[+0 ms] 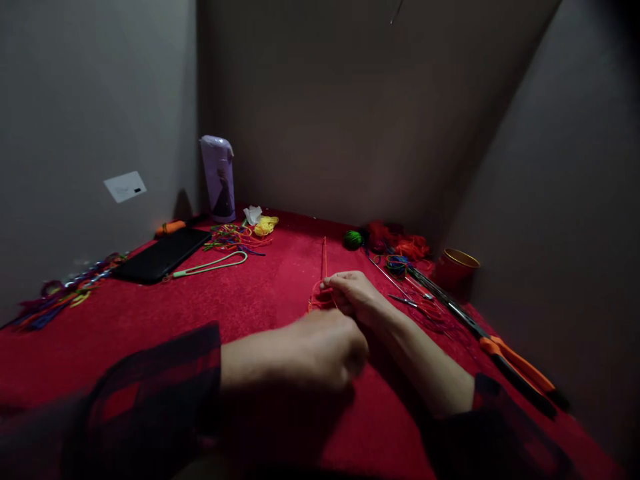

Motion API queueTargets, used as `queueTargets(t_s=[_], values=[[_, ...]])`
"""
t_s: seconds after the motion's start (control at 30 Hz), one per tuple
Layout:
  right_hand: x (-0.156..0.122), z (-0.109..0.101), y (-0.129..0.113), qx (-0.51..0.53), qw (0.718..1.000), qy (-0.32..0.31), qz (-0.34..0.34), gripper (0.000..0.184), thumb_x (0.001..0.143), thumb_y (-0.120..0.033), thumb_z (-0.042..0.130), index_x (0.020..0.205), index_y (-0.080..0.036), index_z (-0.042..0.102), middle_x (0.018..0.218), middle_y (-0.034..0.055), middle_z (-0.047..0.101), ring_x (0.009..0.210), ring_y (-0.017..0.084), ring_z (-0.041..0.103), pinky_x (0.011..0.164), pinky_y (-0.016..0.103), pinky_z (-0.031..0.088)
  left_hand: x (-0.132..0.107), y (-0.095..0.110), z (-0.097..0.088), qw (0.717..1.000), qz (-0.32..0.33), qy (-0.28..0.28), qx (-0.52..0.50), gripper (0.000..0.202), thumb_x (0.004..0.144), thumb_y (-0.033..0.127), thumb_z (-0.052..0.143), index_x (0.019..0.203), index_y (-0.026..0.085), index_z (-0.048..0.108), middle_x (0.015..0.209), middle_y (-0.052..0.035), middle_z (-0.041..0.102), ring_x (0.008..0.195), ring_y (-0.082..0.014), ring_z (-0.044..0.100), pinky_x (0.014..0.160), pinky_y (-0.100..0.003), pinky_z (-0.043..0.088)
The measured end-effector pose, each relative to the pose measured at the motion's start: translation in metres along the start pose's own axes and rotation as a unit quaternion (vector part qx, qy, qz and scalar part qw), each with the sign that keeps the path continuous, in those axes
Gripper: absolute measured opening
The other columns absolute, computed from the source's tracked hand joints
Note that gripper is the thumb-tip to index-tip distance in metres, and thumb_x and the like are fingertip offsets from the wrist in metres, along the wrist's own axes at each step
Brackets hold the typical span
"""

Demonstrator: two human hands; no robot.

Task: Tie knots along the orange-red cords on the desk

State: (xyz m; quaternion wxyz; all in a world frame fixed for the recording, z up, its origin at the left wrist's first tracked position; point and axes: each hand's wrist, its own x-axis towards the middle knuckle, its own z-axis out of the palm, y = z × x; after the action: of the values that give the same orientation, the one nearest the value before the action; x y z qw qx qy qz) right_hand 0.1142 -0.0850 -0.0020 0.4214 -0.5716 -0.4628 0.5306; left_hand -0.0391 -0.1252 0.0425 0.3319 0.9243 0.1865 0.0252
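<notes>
Thin orange-red thread (325, 257) runs along the red cloth, up from my right hand. My right hand (354, 293) is closed, with thumb and forefinger pinching this thread. A loose loop of the same thread (315, 297) lies just left of those fingertips. Nearer to me, my left hand (325, 347) is blurred by motion and closed like a fist, crossing in front of my right wrist. What its fingers hold, if anything, is hidden.
On the right lie orange-handled shears (520, 370), small scissors (407, 301), a red cup (455, 270), a green yarn ball (353, 239) and red yarn (413, 245). Leftward are a black phone (163, 255), a pale green loop (215, 263), yellow yarn (265, 225) and a purple bottle (219, 180).
</notes>
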Motion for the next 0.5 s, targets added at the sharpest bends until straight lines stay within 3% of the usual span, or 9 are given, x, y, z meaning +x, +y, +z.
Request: queueTargets(t_s=[0.1, 0.17, 0.2, 0.27, 0.3, 0.37, 0.4, 0.43, 0.5], values=[[-0.001, 0.000, -0.002, 0.021, 0.999, 0.002, 0.024, 0.013, 0.068, -0.023, 0.055, 0.070, -0.012, 0.049, 0.049, -0.0069, 0.026, 0.040, 0.002, 0.016, 0.038, 0.017, 0.006, -0.010, 0.014, 0.012, 0.950, 0.039, -0.253, -0.176, 0.006, 0.068, 0.017, 0.061, 0.065, 0.017, 0.067, 0.055, 0.0032, 0.059, 0.047, -0.0084, 0.047, 0.048, -0.020, 0.035], [-0.001, 0.000, -0.003, 0.019, 1.000, 0.007, 0.022, 0.012, 0.068, -0.022, 0.055, 0.070, -0.012, 0.050, 0.050, -0.0063, 0.027, 0.040, 0.002, 0.016, 0.039, 0.017, 0.007, -0.008, 0.014, 0.006, 0.912, 0.012, -0.320, -0.256, 0.011, 0.067, 0.025, 0.067, 0.062, 0.016, 0.065, 0.053, 0.0030, 0.057, 0.047, -0.0089, 0.049, 0.047, -0.020, 0.036], [-0.002, 0.000, -0.002, 0.011, 1.000, 0.004, 0.017, 0.011, 0.068, -0.022, 0.054, 0.070, -0.011, 0.051, 0.050, -0.0053, 0.030, 0.040, 0.002, 0.019, 0.039, 0.017, 0.009, -0.004, 0.010, 0.001, 0.915, -0.010, -0.283, -0.287, 0.017, 0.067, 0.031, 0.068, 0.060, 0.015, 0.063, 0.051, 0.0025, 0.056, 0.046, -0.0085, 0.048, 0.046, -0.020, 0.036], [-0.002, -0.001, -0.001, -0.005, 1.000, 0.005, -0.005, 0.011, 0.067, -0.022, 0.054, 0.067, -0.012, 0.049, 0.052, -0.0036, 0.033, 0.041, 0.002, 0.022, 0.039, 0.017, 0.013, 0.008, -0.002, -0.014, 0.949, -0.051, -0.042, -0.309, 0.027, 0.069, 0.037, 0.067, 0.057, 0.013, 0.061, 0.043, 0.0034, 0.049, 0.040, -0.0055, 0.039, 0.042, -0.018, 0.030], [-0.002, -0.001, 0.000, -0.008, 1.000, 0.002, -0.016, 0.013, 0.067, -0.023, 0.054, 0.064, -0.012, 0.047, 0.052, -0.0033, 0.033, 0.042, 0.003, 0.023, 0.039, 0.017, 0.014, 0.015, -0.011, -0.021, 0.940, -0.084, 0.116, -0.311, 0.029, 0.074, 0.035, 0.062, 0.056, 0.013, 0.059, 0.042, 0.0037, 0.046, 0.037, -0.0043, 0.034, 0.041, -0.018, 0.027], [-0.003, -0.002, 0.001, -0.002, 1.000, -0.010, -0.023, 0.016, 0.067, -0.026, 0.054, 0.063, -0.013, 0.044, 0.052, -0.0043, 0.030, 0.042, 0.002, 0.021, 0.038, 0.018, 0.013, 0.029, -0.031, -0.030, 0.893, -0.127, 0.317, -0.292, 0.015, 0.077, 0.021, 0.055, 0.069, 0.011, 0.062, 0.047, 0.0033, 0.051, 0.039, -0.0038, 0.038, 0.044, -0.018, 0.030], [-0.003, -0.002, 0.000, 0.004, 1.000, -0.015, -0.021, 0.017, 0.067, -0.027, 0.055, 0.065, -0.013, 0.046, 0.052, -0.0052, 0.028, 0.041, 0.002, 0.018, 0.038, 0.018, 0.011, 0.035, -0.040, -0.032, 0.881, -0.152, 0.355, -0.274, 0.011, 0.075, 0.012, 0.053, 0.079, 0.010, 0.063, 0.049, 0.0034, 0.053, 0.040, -0.0047, 0.042, 0.045, -0.018, 0.031], [-0.003, -0.002, 0.000, 0.007, 1.000, -0.018, -0.016, 0.017, 0.066, -0.028, 0.055, 0.068, -0.013, 0.047, 0.052, -0.0058, 0.027, 0.041, 0.002, 0.017, 0.038, 0.018, 0.009, 0.040, -0.048, -0.032, 0.881, -0.179, 0.346, -0.270, 0.017, 0.073, 0.006, 0.049, 0.083, 0.010, 0.063, 0.047, 0.0039, 0.051, 0.039, -0.0058, 0.043, 0.044, -0.018, 0.031], [-0.004, -0.002, -0.001, 0.000, 1.000, -0.023, -0.006, 0.019, 0.065, -0.029, 0.057, 0.070, -0.012, 0.049, 0.053, -0.0063, 0.027, 0.042, 0.002, 0.017, 0.038, 0.017, 0.009, 0.046, -0.058, -0.030, 0.889, -0.219, 0.265, -0.301, 0.020, 0.073, 0.002, 0.043, 0.078, 0.009, 0.060, 0.040, 0.0037, 0.048, 0.034, -0.0066, 0.039, 0.041, -0.019, 0.029]])
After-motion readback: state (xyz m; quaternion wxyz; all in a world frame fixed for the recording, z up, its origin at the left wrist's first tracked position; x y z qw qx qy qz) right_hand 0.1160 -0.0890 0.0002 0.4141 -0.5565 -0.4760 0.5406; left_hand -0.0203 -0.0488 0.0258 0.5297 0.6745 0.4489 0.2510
